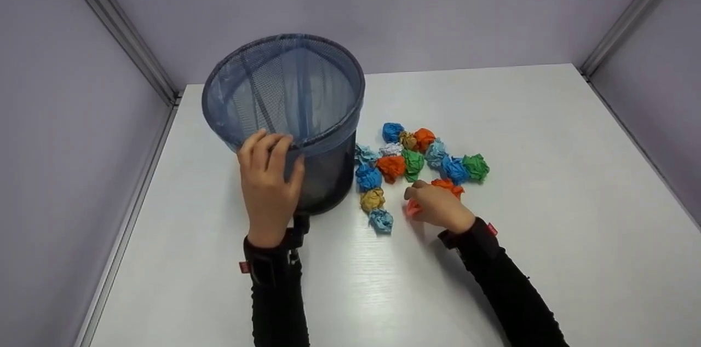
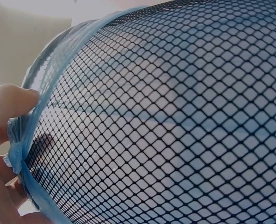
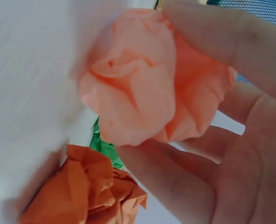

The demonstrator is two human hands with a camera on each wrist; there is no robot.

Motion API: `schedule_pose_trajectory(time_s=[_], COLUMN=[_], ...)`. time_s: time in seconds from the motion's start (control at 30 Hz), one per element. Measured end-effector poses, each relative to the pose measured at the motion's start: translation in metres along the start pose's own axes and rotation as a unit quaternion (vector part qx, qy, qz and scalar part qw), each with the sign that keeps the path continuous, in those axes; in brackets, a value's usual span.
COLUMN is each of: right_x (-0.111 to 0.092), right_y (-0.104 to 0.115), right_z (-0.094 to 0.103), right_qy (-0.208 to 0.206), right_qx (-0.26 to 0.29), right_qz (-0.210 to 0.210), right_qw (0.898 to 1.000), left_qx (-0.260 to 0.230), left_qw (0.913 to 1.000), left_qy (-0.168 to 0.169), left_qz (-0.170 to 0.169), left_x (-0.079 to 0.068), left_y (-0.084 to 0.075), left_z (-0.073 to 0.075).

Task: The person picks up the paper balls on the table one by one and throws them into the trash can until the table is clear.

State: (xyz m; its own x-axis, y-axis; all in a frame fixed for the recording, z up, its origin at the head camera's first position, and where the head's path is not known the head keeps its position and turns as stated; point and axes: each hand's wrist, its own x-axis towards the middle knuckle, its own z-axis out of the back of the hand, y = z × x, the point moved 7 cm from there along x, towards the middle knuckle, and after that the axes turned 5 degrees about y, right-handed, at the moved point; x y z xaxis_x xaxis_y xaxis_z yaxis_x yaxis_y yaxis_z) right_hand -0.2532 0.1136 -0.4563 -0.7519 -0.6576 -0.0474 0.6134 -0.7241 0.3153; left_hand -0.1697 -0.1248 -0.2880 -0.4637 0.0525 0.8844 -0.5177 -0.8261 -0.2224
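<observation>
**Crumpled pink paper ball [image 3: 138,77]: likely light, crushable**

Your right hand [image 1: 438,206] pinches it between thumb and fingers, right of the black mesh bin lined with blue plastic [image 1: 328,177]; your left hand [image 1: 267,188] grips the bin's near rim. Expect little slip; pinch opposite sides lightly.

**Boxed in on three sides**

I look down on a white table [image 1: 558,139], faintly grained, with a soft sheen. A pale lilac back wall [image 1: 465,18], left wall [image 1: 71,117] and right wall [image 1: 657,73] enclose it; grey metal posts [image 1: 630,13] mark the far corners. My left wrist view catches bright glare [image 2: 37,5] at upper left.
</observation>
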Motion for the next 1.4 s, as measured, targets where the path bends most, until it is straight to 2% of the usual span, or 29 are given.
schedule_pose_trajectory(time_s=[0.17, 0.3, 0.47, 0.6, 0.7, 0.77, 0.97, 1.13, 1.27, 1.4], right_x=[-0.002, -0.008, -0.018, -0.026, -0.030, -0.031, -0.025, -0.010, 0.006, 0.024], right_y=[0.011, 0.021, 0.039, 0.058, 0.076, 0.089, 0.122, 0.140, 0.149, 0.153], right_z=[0.008, 0.021, 0.046, 0.072, 0.098, 0.119, 0.176, 0.202, 0.207, 0.204], right_qy=[-0.029, -0.058, -0.107, -0.156, -0.199, -0.231, -0.312, -0.357, -0.373, -0.368], right_qx=[0.016, 0.020, 0.024, 0.024, 0.014, 0.005, 0.035, 0.072, 0.093, 0.101], right_qz=[0.046, 0.062, 0.063, 0.085, 0.120, 0.150, 0.242, 0.283, 0.298, 0.296], right_qw=[0.998, 0.996, 0.992, 0.984, 0.972, 0.961, 0.918, 0.887, 0.874, 0.876], left_qx=[0.002, -0.001, -0.004, -0.005, -0.005, -0.006, -0.004, -0.001, -0.001, -0.002], left_qw=[1.0000, 1.0000, 1.0000, 0.9999, 0.9999, 1.0000, 1.0000, 1.0000, 1.0000, 1.0000], left_qy=[-0.001, -0.002, -0.002, -0.002, -0.003, -0.004, -0.007, -0.004, -0.001, 0.002], left_qz=[0.001, 0.001, -0.006, -0.010, -0.009, -0.006, -0.004, -0.002, -0.001, 0.003], left_x=[-0.001, -0.001, 0.001, 0.002, 0.002, 0.001, -0.001, -0.001, 0.000, 0.000], left_y=[0.002, 0.001, -0.001, -0.002, -0.002, -0.001, 0.001, 0.001, 0.001, 0.001], left_z=[0.002, 0.001, 0.000, -0.001, -0.001, -0.001, 0.000, 0.000, 0.000, 0.000])
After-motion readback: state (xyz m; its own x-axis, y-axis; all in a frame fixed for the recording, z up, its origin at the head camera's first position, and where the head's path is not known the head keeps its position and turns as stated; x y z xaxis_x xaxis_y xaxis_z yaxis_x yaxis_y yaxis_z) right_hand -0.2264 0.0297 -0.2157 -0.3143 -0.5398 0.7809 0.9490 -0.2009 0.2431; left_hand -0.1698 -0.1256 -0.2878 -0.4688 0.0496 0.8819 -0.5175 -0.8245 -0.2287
